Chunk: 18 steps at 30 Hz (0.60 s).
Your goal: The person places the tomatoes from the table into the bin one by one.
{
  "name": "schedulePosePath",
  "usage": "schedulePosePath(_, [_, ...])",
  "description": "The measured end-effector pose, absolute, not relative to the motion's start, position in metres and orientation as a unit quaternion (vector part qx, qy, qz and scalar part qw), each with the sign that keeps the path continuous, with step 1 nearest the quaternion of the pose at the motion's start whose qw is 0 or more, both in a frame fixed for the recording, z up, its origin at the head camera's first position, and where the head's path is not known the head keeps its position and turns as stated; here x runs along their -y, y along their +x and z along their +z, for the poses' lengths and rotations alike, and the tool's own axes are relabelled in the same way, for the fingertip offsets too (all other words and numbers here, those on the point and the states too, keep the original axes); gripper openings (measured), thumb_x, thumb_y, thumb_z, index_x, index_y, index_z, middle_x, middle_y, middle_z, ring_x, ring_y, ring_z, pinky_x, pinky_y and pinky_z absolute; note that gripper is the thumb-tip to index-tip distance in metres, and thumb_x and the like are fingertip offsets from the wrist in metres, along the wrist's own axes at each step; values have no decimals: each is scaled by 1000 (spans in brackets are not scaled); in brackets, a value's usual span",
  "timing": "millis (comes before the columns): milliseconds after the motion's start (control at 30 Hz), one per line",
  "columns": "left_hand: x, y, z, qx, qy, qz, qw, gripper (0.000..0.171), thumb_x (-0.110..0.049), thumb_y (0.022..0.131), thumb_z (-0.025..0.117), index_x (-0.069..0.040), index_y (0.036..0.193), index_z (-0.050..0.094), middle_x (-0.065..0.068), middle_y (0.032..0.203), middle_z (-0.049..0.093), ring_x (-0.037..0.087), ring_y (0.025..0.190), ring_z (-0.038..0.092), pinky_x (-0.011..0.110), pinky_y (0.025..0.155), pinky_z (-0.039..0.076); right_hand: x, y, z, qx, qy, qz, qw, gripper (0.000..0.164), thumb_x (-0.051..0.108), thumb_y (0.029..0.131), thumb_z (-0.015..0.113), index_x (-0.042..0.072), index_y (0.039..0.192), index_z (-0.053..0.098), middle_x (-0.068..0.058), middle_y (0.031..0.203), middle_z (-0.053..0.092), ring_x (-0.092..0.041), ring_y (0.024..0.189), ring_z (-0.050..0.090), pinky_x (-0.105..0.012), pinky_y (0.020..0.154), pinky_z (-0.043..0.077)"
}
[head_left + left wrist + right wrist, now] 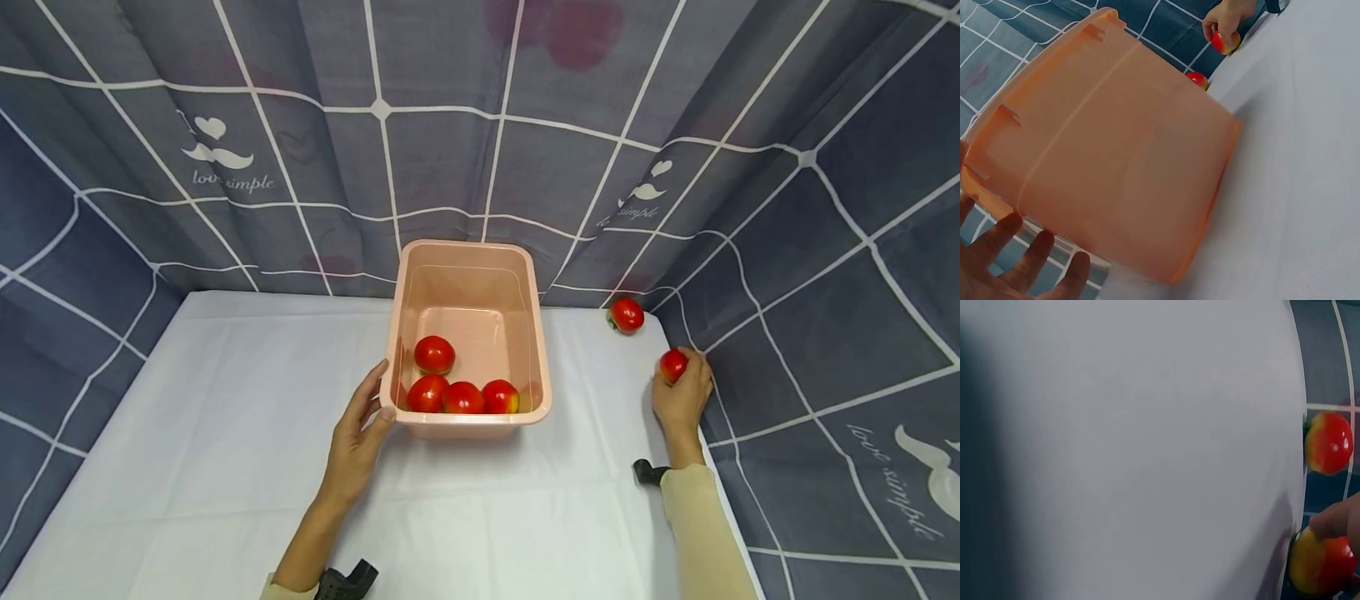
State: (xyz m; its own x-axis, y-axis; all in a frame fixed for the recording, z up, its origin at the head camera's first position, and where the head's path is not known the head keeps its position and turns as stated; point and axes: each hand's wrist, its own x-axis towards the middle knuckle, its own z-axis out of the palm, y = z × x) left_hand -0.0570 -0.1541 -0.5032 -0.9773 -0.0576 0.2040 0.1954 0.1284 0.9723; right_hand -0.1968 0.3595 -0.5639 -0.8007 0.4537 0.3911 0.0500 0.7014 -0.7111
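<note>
A peach-coloured plastic basin (487, 283) stands at the back middle of the white table, with several red tomatoes (434, 354) at its near end. My left hand (356, 442) holds the basin's near left corner, thumb at the front rim and fingers along the left side. In the left wrist view those fingers (1035, 262) lie against the basin's outer wall. Over at the table's right edge, my right hand (684, 400) grips a red tomato (672, 365). Yellow shows on that tomato (1316, 562) in the right wrist view. Beyond it sits one more tomato (626, 315).
A white cloth (247, 467) covers the table. Dark grey-blue curtains (315, 167) with white grid lines hang along the back and both sides, close to the table's edges. Each wrist wears a black strap device (348, 581).
</note>
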Motion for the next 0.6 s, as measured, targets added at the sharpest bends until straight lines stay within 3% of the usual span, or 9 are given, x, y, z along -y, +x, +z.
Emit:
schedulePosePath(233, [155, -56, -502, 744, -43, -660, 96, 64, -10, 109, 59, -31, 167, 40, -4, 173, 41, 23, 140, 59, 13, 103, 56, -360, -199, -559, 885, -172, 362, 237, 58, 0, 91, 69, 2, 147, 54, -30, 159, 45, -55, 148, 39, -66, 125, 31])
schedulePosePath(433, [156, -57, -503, 745, -47, -658, 96, 64, -11, 109, 59, -31, 167, 40, -4, 174, 40, 26, 141, 58, 14, 104, 56, -360, -200, -560, 884, -173, 361, 242, 59, -1, 90, 68, 3, 146, 55, -30, 158, 46, -55, 146, 40, -66, 124, 32])
schedulePosePath(600, [156, -58, -503, 744, -51, -659, 95, 64, -10, 109, 59, -30, 167, 40, -2, 174, 40, 19, 141, 58, 14, 104, 56, -360, -199, -561, 882, -177, 361, 246, 59, -1, 89, 66, 2, 147, 55, -31, 157, 45, -56, 145, 40, -65, 124, 31])
